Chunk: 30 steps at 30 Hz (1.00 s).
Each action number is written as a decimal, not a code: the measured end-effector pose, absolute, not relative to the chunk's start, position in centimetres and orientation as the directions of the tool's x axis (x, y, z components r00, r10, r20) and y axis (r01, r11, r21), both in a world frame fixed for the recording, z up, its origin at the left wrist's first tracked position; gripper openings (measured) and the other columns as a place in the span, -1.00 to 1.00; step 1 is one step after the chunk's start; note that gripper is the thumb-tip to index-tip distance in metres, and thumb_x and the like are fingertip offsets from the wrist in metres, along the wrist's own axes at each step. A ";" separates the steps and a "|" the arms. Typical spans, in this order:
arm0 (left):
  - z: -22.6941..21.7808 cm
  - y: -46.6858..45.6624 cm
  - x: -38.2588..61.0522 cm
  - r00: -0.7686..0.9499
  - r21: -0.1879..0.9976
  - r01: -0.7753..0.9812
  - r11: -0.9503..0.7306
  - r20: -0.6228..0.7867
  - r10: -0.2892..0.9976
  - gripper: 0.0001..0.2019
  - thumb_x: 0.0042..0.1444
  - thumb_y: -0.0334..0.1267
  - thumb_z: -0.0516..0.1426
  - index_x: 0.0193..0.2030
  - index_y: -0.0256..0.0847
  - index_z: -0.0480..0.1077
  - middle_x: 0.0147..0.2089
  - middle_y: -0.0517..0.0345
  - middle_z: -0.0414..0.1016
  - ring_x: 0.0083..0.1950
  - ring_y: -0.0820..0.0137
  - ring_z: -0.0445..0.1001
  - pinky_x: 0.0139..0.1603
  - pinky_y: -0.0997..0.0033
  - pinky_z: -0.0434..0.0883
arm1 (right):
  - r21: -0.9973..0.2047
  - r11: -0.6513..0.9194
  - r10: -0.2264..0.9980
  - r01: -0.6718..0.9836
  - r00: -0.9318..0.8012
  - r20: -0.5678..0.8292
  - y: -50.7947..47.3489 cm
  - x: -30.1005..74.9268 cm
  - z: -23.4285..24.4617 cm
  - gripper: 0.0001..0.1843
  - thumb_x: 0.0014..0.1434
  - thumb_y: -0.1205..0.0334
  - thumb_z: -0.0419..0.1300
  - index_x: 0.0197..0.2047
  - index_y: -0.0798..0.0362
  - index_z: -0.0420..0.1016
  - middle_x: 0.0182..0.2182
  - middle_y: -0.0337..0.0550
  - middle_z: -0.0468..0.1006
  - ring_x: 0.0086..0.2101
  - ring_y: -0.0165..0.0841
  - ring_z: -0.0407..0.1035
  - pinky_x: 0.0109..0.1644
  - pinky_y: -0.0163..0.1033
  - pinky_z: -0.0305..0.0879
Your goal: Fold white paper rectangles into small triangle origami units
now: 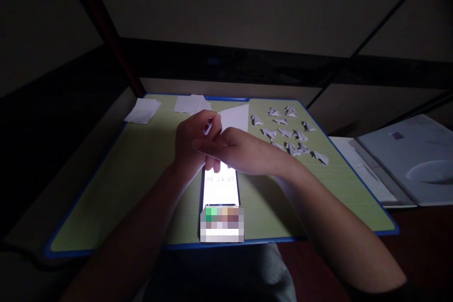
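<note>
My left hand (pixel 194 139) and my right hand (pixel 244 151) meet over the middle of the table, fingers curled in and overlapping. A white sheet of paper (pixel 235 117) sticks out past them on the far side; both hands look closed on its near part, which they hide. Inside the curl of my left hand a small pale bit shows. Below the hands a phone (pixel 221 191) lies with its bright screen up, showing timer digits; its lower part is blurred out. To the right lie several small folded paper pieces (pixel 285 132) with pointed shapes.
The green table (pixel 134 188) has a blue rim. At its far left lies a stack of white paper (pixel 142 110), with more white sheets (pixel 192 104) beside it. Right of the table stands a pale grey box-like object (pixel 410 160). The surroundings are dark.
</note>
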<state>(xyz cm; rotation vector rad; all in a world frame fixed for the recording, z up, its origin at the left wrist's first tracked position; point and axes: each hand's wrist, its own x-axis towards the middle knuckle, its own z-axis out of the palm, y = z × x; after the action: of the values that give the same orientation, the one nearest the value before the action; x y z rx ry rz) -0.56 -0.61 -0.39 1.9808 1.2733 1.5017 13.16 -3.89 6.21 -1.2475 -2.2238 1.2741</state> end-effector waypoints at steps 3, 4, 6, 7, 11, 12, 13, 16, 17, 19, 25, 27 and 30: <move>-0.2 -0.8 -0.5 0.051 0.697 0.465 -0.546 0.595 0.802 -0.71 0.25 -0.18 0.08 -0.50 -0.18 0.29 -0.53 0.26 0.32 -0.47 0.47 0.26 -0.50 0.41 0.12 | -0.800 0.246 0.820 0.547 -0.557 -0.129 -3.7 13.3 5.8 -0.30 0.31 -0.28 -0.03 -0.47 0.13 0.59 -0.52 -0.11 0.58 -0.49 -0.41 0.40 -0.29 -0.22 0.20; -0.2 -0.9 -0.4 0.057 0.691 0.474 -0.546 0.595 0.802 -0.68 0.26 -0.17 0.06 -0.52 -0.18 0.27 -0.54 0.25 0.32 -0.48 0.47 0.26 -0.50 0.41 0.12 | -0.795 0.250 0.830 0.553 -0.546 -0.119 -3.6 13.4 5.6 -0.29 0.31 -0.29 -0.04 -0.46 0.13 0.60 -0.51 -0.10 0.59 -0.49 -0.40 0.40 -0.29 -0.22 0.21; -0.1 -0.9 -0.3 0.059 0.683 0.495 -0.537 0.590 0.805 -0.66 0.27 -0.16 0.04 -0.53 -0.18 0.27 -0.54 0.25 0.31 -0.48 0.47 0.25 -0.52 0.42 0.11 | -0.785 0.252 0.851 0.566 -0.515 -0.099 -3.5 13.5 5.3 -0.28 0.30 -0.30 -0.05 -0.46 0.13 0.61 -0.51 -0.10 0.59 -0.50 -0.40 0.40 -0.29 -0.22 0.20; -0.1 -0.9 -0.3 0.055 0.680 0.510 -0.527 0.586 0.809 -0.66 0.27 -0.16 0.04 -0.53 -0.18 0.27 -0.55 0.25 0.31 -0.49 0.47 0.25 -0.52 0.43 0.11 | -0.782 0.250 0.861 0.571 -0.500 -0.090 -3.4 13.5 5.2 -0.27 0.30 -0.31 -0.04 -0.46 0.12 0.61 -0.51 -0.10 0.59 -0.50 -0.40 0.39 -0.30 -0.22 0.20; -0.2 -0.9 -0.3 0.042 0.660 0.558 -0.503 0.583 0.812 -0.70 0.26 -0.21 0.07 -0.51 -0.18 0.30 -0.55 0.27 0.32 -0.49 0.48 0.26 -0.51 0.43 0.12 | -0.779 0.239 0.887 0.580 -0.457 -0.067 -3.4 13.6 4.9 -0.27 0.28 -0.34 -0.04 -0.47 0.11 0.61 -0.52 -0.09 0.58 -0.50 -0.39 0.39 -0.30 -0.22 0.20; -0.2 -0.9 -0.3 0.053 0.651 0.568 -0.503 0.581 0.812 -0.69 0.26 -0.22 0.06 -0.52 -0.19 0.29 -0.55 0.27 0.32 -0.49 0.48 0.26 -0.51 0.43 0.12 | -0.777 0.237 0.892 0.583 -0.448 -0.064 -3.4 13.6 4.9 -0.26 0.27 -0.35 -0.04 -0.48 0.11 0.61 -0.52 -0.09 0.57 -0.50 -0.39 0.39 -0.31 -0.22 0.20; -0.2 -0.9 -0.3 0.062 0.643 0.578 -0.503 0.579 0.813 -0.68 0.27 -0.22 0.06 -0.54 -0.19 0.28 -0.56 0.27 0.32 -0.49 0.48 0.25 -0.51 0.43 0.12 | -0.775 0.236 0.897 0.586 -0.439 -0.059 -3.4 13.6 4.8 -0.26 0.27 -0.35 -0.04 -0.48 0.11 0.60 -0.53 -0.08 0.57 -0.50 -0.38 0.38 -0.31 -0.22 0.20; -0.3 -0.9 -0.3 0.069 0.620 0.614 -0.489 0.575 0.815 -0.67 0.28 -0.22 0.06 -0.53 -0.20 0.31 -0.55 0.25 0.36 -0.50 0.49 0.26 -0.49 0.42 0.12 | -0.783 0.236 0.906 0.575 -0.422 -0.037 -3.4 13.8 4.7 -0.28 0.28 -0.32 -0.02 -0.47 0.12 0.60 -0.54 -0.09 0.55 -0.49 -0.38 0.38 -0.32 -0.23 0.20; -0.3 -0.9 -0.3 0.069 0.607 0.630 -0.484 0.578 0.813 -0.69 0.29 -0.21 0.06 -0.50 -0.20 0.35 -0.53 0.24 0.38 -0.50 0.48 0.28 -0.47 0.41 0.13 | -0.788 0.239 0.909 0.567 -0.416 -0.024 -3.4 13.9 4.7 -0.30 0.29 -0.30 -0.01 -0.47 0.12 0.60 -0.55 -0.09 0.54 -0.48 -0.38 0.38 -0.32 -0.23 0.19; -0.3 -0.8 -0.3 0.078 0.572 0.662 -0.485 0.591 0.803 -0.74 0.28 -0.23 0.07 -0.42 -0.21 0.42 -0.50 0.21 0.44 -0.48 0.47 0.32 -0.45 0.40 0.16 | -0.796 0.256 0.915 0.549 -0.402 0.017 -3.3 14.2 4.7 -0.34 0.30 -0.26 0.01 -0.48 0.12 0.58 -0.56 -0.12 0.52 -0.48 -0.39 0.37 -0.33 -0.24 0.18; -0.3 -0.3 -0.4 0.119 0.511 0.674 -0.533 0.637 0.762 -0.80 0.21 -0.28 0.07 -0.37 -0.22 0.48 -0.46 0.16 0.50 -0.48 0.43 0.37 -0.44 0.38 0.20 | -0.837 0.361 0.931 0.412 -0.210 0.298 -2.1 16.5 4.2 -0.61 0.19 -0.06 0.24 -0.44 0.11 0.55 -0.53 -0.20 0.49 -0.50 -0.45 0.26 -0.42 -0.28 0.10; -0.4 -0.2 -0.3 0.109 0.538 0.658 -0.526 0.624 0.774 -0.79 0.21 -0.28 0.06 -0.40 -0.21 0.46 -0.49 0.18 0.48 -0.51 0.44 0.35 -0.46 0.38 0.18 | -0.872 0.357 0.932 0.335 -0.068 0.355 -1.4 17.4 3.5 -0.72 0.13 0.05 0.29 -0.43 0.10 0.54 -0.55 -0.24 0.47 -0.54 -0.47 0.23 -0.46 -0.29 0.08; -0.6 0.0 -0.2 0.087 0.613 0.599 -0.514 0.589 0.804 -0.79 0.20 -0.27 0.07 -0.43 -0.21 0.43 -0.54 0.22 0.44 -0.53 0.46 0.34 -0.48 0.39 0.19 | -0.891 0.354 0.920 0.284 0.064 0.386 -0.6 18.6 2.5 -0.77 0.11 0.12 0.29 -0.47 0.08 0.51 -0.58 -0.27 0.44 -0.59 -0.50 0.16 -0.52 -0.31 0.03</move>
<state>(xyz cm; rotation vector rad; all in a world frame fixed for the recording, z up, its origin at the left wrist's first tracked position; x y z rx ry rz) -0.16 0.00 -0.60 2.1462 1.4158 1.3970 18.57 -0.65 2.46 -1.1560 -1.4677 0.6953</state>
